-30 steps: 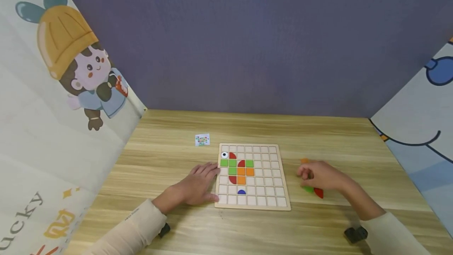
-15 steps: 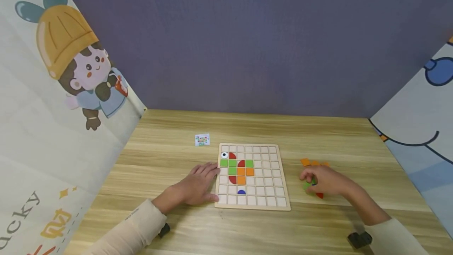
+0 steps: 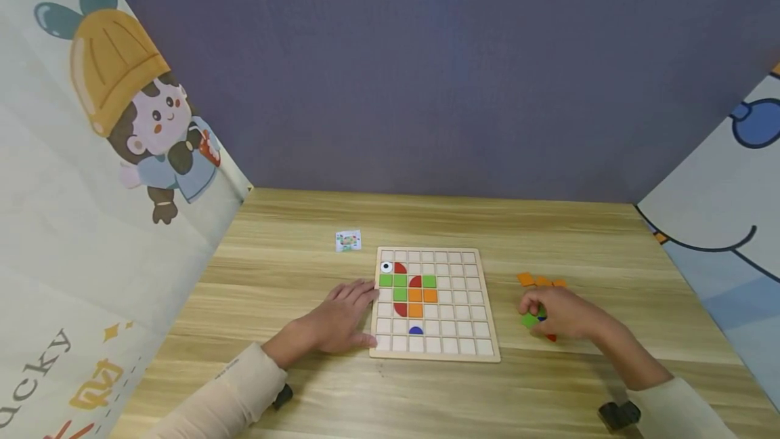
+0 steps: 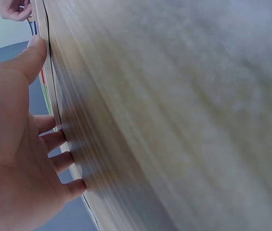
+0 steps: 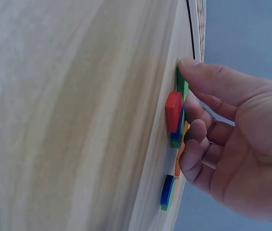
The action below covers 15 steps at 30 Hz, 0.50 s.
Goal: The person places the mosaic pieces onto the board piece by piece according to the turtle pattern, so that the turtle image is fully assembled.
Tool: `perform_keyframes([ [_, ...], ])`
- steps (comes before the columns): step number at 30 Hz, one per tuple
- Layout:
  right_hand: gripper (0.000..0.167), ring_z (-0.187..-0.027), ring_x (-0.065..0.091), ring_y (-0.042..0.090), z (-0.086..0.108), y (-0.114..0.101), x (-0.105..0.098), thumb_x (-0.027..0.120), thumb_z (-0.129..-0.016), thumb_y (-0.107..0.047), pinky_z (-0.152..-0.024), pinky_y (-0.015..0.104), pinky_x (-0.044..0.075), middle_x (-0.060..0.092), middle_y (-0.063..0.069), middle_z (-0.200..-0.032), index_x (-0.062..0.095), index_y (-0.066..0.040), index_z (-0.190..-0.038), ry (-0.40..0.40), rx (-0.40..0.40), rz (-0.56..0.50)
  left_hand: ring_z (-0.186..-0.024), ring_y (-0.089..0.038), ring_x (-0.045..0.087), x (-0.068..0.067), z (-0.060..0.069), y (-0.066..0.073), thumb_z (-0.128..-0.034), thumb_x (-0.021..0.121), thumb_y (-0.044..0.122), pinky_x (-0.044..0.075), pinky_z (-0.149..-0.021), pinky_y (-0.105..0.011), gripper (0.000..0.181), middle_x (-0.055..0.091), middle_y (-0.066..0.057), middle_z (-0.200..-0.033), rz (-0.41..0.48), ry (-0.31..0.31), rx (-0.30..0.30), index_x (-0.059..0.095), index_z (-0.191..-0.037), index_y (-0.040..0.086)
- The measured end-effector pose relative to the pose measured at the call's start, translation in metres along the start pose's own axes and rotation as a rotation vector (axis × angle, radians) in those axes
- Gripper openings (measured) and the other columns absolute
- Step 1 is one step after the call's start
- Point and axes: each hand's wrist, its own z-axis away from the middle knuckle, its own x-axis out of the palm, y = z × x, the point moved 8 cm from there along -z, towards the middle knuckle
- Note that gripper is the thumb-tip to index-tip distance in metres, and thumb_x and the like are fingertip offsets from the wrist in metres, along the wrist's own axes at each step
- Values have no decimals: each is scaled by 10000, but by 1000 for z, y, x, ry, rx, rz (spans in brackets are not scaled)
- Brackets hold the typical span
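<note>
My left hand (image 3: 342, 317) lies flat on the table, its fingertips and thumb against the left edge of a wooden grid board (image 3: 447, 356). On the board, red, green and orange tiles and a round eye tile (image 3: 386, 267) sit in the cells, with a blue half-round piece (image 3: 416, 330) nearer the front. My right hand (image 3: 563, 311) is over a loose heap to the right. Its thumb and curled index finger pinch a green tile (image 5: 182, 83) at the heap's edge. Beside it are a red piece (image 5: 174, 111) and blue ones, partly hidden by the hand.
Several orange tiles (image 3: 526, 279) lie just beyond the right hand. A small printed card (image 3: 348, 240) rests behind the board's left corner. A dark partition (image 3: 439, 87) closes off the table's back, with decorated panels at both sides.
My right hand has shifted slightly right and toward the front of the heap, uncovering orange tiles behind it. The left hand and the board have stayed still.
</note>
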Motion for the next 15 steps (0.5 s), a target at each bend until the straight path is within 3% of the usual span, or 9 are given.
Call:
perform_keyframes([
  [15, 282, -832, 530, 70, -4, -1, 2, 811, -797, -52, -686, 229, 475, 607, -34, -914, 649, -125, -1017, 15, 60, -5, -1541, -382, 266, -2, 0, 2, -944, 555, 666, 273, -1221, -609, 922, 286, -169, -1663, -18, 8, 7, 309, -1580, 45],
])
